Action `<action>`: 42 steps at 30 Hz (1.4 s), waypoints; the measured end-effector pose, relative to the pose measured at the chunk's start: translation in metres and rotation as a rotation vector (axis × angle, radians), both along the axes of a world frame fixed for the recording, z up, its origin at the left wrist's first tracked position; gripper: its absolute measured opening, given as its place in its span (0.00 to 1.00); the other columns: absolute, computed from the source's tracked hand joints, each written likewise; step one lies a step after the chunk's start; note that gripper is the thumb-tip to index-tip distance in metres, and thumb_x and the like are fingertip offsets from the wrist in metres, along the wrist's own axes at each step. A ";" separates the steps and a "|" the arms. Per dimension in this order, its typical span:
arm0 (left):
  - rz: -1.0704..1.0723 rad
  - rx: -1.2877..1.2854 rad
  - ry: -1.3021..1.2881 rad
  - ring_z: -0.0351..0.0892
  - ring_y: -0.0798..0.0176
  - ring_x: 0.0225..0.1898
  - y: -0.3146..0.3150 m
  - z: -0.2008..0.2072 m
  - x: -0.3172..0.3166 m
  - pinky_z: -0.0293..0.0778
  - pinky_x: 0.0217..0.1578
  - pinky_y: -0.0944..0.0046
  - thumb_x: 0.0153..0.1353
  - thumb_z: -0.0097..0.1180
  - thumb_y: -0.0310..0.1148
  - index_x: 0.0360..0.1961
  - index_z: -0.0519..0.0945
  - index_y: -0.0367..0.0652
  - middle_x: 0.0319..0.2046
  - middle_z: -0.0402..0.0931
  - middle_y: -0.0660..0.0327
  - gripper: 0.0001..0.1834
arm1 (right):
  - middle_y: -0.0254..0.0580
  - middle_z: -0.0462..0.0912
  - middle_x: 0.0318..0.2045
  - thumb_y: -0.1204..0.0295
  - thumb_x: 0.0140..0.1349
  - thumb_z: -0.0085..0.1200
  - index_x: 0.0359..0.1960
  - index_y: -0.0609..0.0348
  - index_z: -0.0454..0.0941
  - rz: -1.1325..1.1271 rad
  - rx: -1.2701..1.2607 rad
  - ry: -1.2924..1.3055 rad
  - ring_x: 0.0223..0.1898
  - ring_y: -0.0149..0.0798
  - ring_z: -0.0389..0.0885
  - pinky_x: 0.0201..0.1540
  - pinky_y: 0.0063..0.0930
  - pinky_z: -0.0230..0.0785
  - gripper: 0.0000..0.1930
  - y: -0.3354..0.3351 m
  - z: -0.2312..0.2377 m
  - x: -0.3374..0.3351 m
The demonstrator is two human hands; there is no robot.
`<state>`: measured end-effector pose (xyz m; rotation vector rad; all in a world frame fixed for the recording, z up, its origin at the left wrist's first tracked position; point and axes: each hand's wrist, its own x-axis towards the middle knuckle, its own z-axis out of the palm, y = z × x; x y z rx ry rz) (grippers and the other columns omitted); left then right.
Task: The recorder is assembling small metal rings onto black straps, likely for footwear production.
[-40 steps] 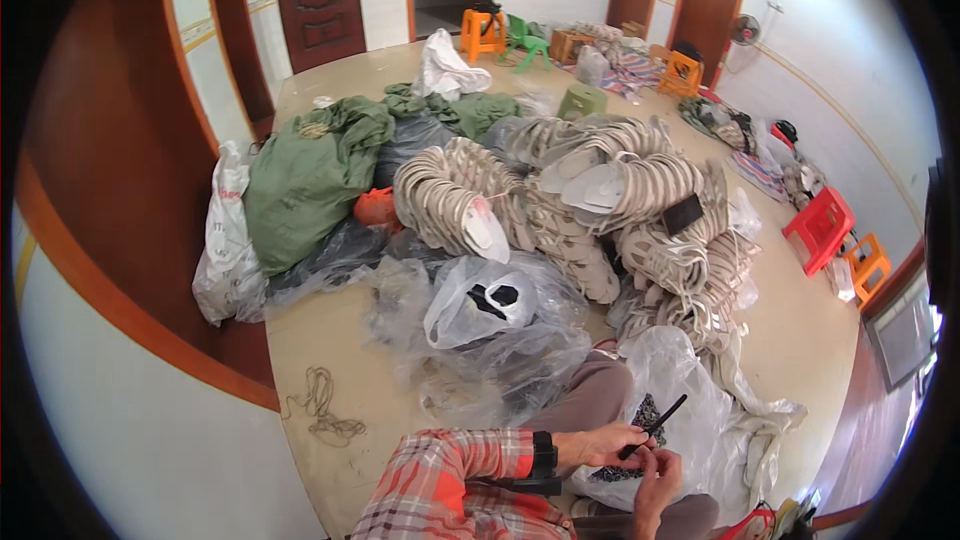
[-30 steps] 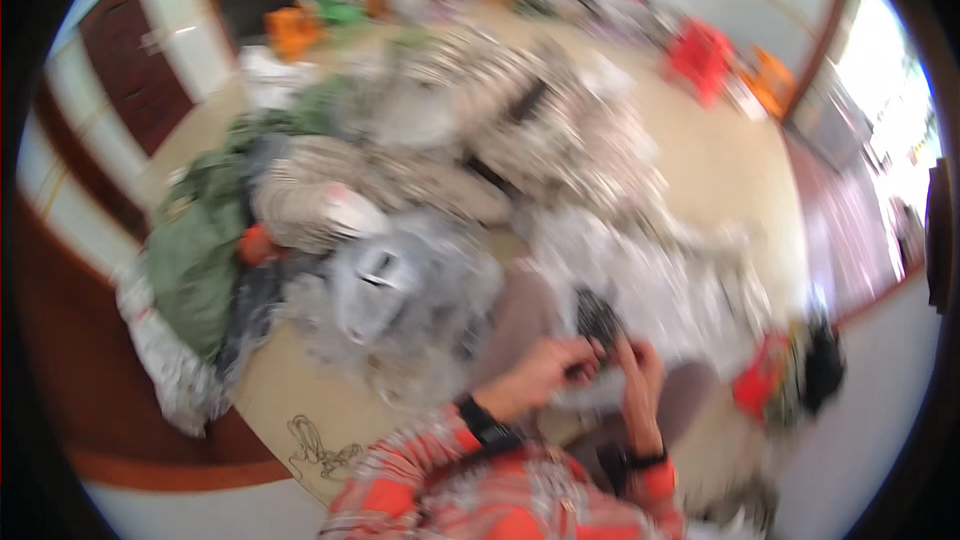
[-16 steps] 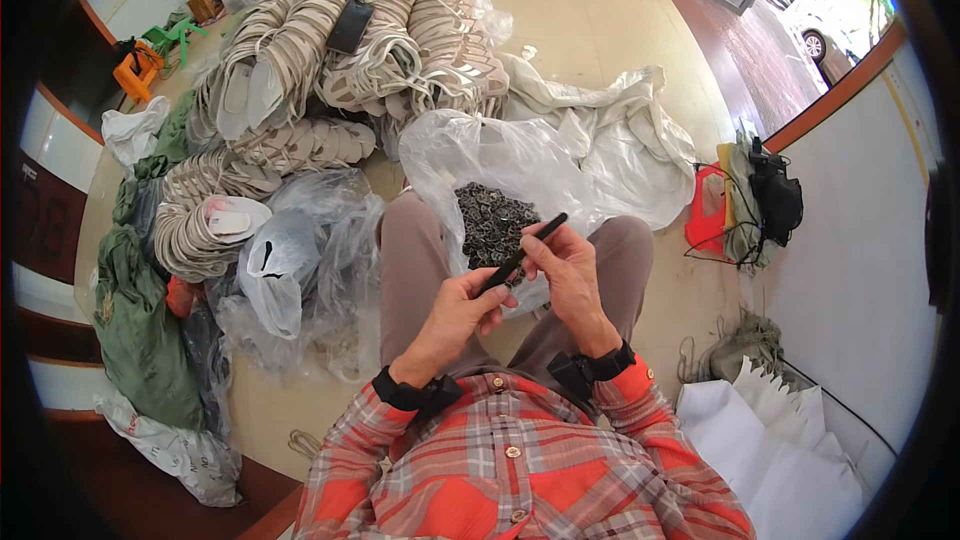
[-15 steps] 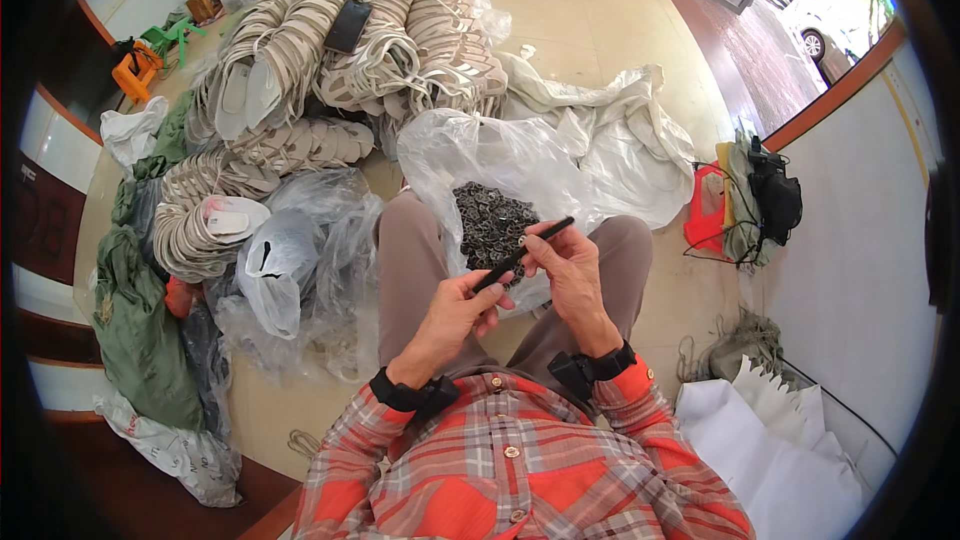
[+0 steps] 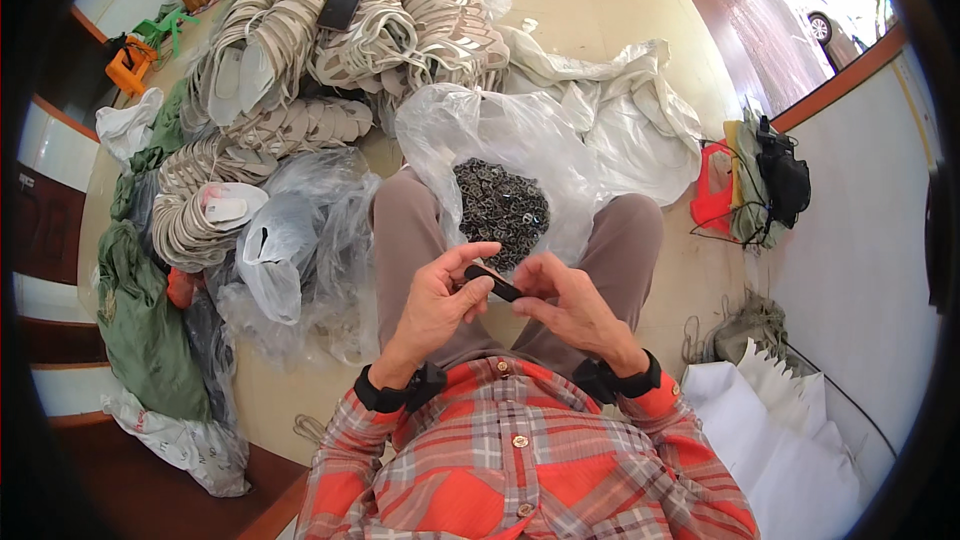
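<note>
Above my lap, a black strap [image 5: 493, 283] spans the gap between my hands and looks folded or bent short. My left hand [image 5: 435, 300] pinches its left end between thumb and fingers, with the index finger raised. My right hand [image 5: 575, 305] has its fingertips closed on the other end, partly hiding it. Just beyond the hands, between my knees, a see-through plastic bag [image 5: 430, 130] lies opened around a heap of small dark metal buckles [image 5: 500, 210].
Stacked beige shoe uppers [image 5: 285, 40] bear a black phone [image 5: 342, 3] at far left. Crumpled plastic bags [image 5: 320, 230] lie left of my leg. To the right are a white woven sack [image 5: 640, 130], a red stool [image 5: 712, 185] with a black bag [image 5: 785, 175], and white sheets [image 5: 760, 430].
The strap was stretched out long and slanting up to the right; now it shows short and slopes down to the right. My right hand has come lower, and my left index finger has lifted.
</note>
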<state>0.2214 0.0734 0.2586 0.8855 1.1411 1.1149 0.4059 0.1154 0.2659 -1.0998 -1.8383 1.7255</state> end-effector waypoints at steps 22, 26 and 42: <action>0.016 -0.128 -0.578 0.68 0.50 0.54 -0.006 -0.018 -0.025 0.68 0.55 0.59 0.61 0.42 0.21 0.52 0.62 0.28 0.51 0.66 0.44 0.17 | 0.37 0.74 0.27 0.79 0.58 0.51 0.42 0.67 0.71 -0.241 -0.354 0.268 0.23 0.26 0.74 0.23 0.19 0.71 0.10 -0.012 -0.026 0.007; 0.004 -0.134 -0.479 0.75 0.56 0.46 -0.008 -0.024 -0.027 0.74 0.48 0.63 0.62 0.46 0.25 0.49 0.68 0.30 0.45 0.72 0.47 0.15 | 0.36 0.75 0.27 0.78 0.58 0.51 0.42 0.66 0.71 -0.221 -0.342 0.207 0.21 0.24 0.74 0.18 0.17 0.69 0.11 -0.015 -0.025 0.003; 0.122 -0.110 -0.459 0.78 0.66 0.38 -0.015 -0.033 -0.022 0.76 0.40 0.69 0.55 0.55 0.21 0.40 0.77 0.33 0.38 0.77 0.54 0.10 | 0.34 0.74 0.22 0.76 0.59 0.52 0.42 0.69 0.72 -0.158 -0.418 0.203 0.20 0.23 0.73 0.18 0.16 0.68 0.11 -0.025 -0.014 -0.009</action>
